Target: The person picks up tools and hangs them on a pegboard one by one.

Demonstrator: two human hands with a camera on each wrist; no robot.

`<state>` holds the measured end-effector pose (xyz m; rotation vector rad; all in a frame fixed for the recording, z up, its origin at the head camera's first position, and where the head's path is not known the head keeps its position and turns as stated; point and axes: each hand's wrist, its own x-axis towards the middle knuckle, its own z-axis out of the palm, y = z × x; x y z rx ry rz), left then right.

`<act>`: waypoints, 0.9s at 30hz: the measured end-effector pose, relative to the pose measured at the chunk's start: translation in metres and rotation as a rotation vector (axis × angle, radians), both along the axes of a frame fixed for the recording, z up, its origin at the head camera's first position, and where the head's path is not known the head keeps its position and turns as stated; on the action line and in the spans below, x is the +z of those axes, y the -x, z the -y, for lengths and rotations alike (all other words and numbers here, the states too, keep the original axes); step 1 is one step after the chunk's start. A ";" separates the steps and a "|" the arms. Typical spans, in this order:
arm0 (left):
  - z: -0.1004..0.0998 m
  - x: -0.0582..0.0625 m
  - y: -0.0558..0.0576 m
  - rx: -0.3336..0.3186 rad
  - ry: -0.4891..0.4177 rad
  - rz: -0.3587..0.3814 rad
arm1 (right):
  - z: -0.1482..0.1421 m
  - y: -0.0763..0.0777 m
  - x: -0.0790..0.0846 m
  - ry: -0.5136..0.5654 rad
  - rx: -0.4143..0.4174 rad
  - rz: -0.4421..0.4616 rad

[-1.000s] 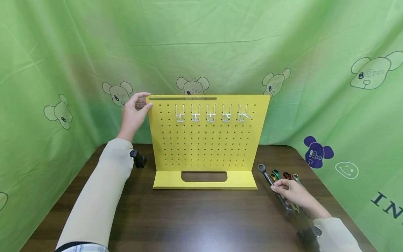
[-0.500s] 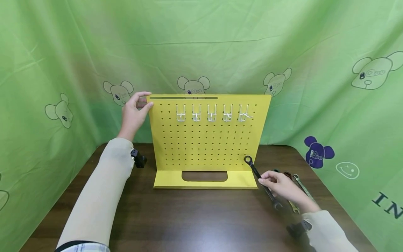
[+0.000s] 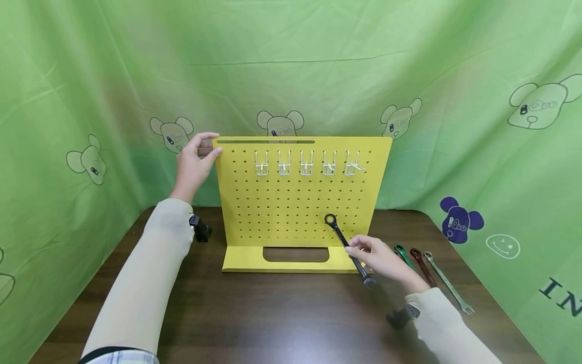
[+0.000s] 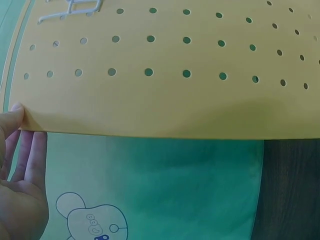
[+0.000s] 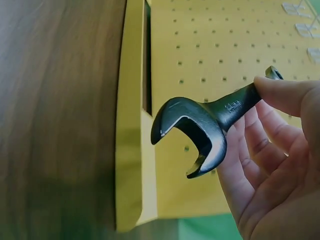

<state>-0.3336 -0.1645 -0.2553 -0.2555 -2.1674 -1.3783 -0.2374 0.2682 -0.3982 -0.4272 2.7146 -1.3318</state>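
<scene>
My left hand pinches the upper left corner of a yellow pegboard, thumb in front and fingers behind in the left wrist view. Across the board's upper part hang several white wire hooks, all bare. My right hand grips a black combination wrench by its shaft, between thumb and fingers. Its ring end points up and left, in front of the board's lower right part. The open end points down toward the board's front lip in the right wrist view.
Right of the board on the brown table lie a green wrench, a red-brown wrench and a silver wrench, partly behind my right forearm. A green curtain with printed mouse heads surrounds the table.
My right hand has lifted the black wrench from the group at the right and carried it left, in front of the pegboard. My left hand stays on the board's corner.
</scene>
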 end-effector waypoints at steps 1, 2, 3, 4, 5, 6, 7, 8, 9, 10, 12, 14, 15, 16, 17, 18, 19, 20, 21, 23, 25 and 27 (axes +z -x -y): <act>0.000 0.000 0.000 -0.001 -0.001 0.001 | 0.003 0.001 0.001 0.003 0.013 -0.003; 0.000 0.000 0.000 -0.004 -0.004 0.000 | 0.007 0.002 0.003 0.009 0.021 -0.004; 0.000 0.000 0.000 -0.005 -0.005 0.000 | 0.011 0.004 0.004 0.017 0.031 -0.001; 0.000 0.000 0.000 -0.008 -0.007 0.000 | 0.015 0.005 0.006 0.027 0.037 0.001; 0.000 0.000 0.000 -0.007 -0.005 0.001 | 0.019 0.006 0.007 0.035 0.045 0.000; 0.000 0.000 0.000 -0.008 -0.003 0.003 | 0.023 0.008 0.009 0.043 0.045 -0.003; 0.000 0.000 0.000 -0.008 -0.002 0.003 | 0.027 0.009 0.010 0.054 0.053 -0.008; 0.000 0.000 0.000 -0.007 -0.001 0.004 | 0.031 0.011 0.012 0.064 0.055 -0.013; 0.000 0.000 0.000 -0.006 0.001 0.005 | 0.035 0.013 0.014 0.074 0.064 -0.021; 0.000 0.000 0.000 -0.005 0.003 0.006 | 0.039 0.014 0.016 0.081 0.070 -0.031; 0.000 -0.001 0.000 -0.004 0.003 0.009 | 0.048 0.018 0.019 0.092 0.085 -0.041; 0.001 -0.001 -0.001 -0.002 0.002 0.010 | 0.056 0.021 0.023 0.102 0.101 -0.042; 0.001 -0.001 -0.001 0.000 0.003 0.011 | 0.060 0.022 0.024 0.106 0.107 -0.043; 0.001 -0.001 -0.001 0.001 0.004 0.010 | 0.064 0.023 0.026 0.107 0.112 -0.046; 0.001 -0.001 -0.001 0.001 0.004 0.009 | 0.068 0.024 0.028 0.110 0.117 -0.047; 0.001 -0.001 -0.001 0.002 0.005 0.008 | 0.072 0.025 0.031 0.117 0.124 -0.051; 0.001 -0.001 -0.001 0.003 0.005 0.006 | 0.076 0.026 0.033 0.123 0.131 -0.057; 0.001 -0.001 0.000 0.005 0.005 0.007 | 0.079 0.026 0.035 0.131 0.139 -0.065; 0.001 -0.001 -0.001 0.005 0.005 0.006 | 0.083 0.026 0.038 0.143 0.144 -0.068; 0.001 -0.001 -0.001 0.004 0.011 0.005 | 0.090 0.027 0.042 0.166 0.154 -0.075; 0.001 0.000 -0.001 0.003 0.014 0.008 | 0.098 0.028 0.046 0.191 0.163 -0.079; 0.001 0.000 -0.001 0.000 0.016 0.008 | 0.106 0.028 0.050 0.214 0.167 -0.077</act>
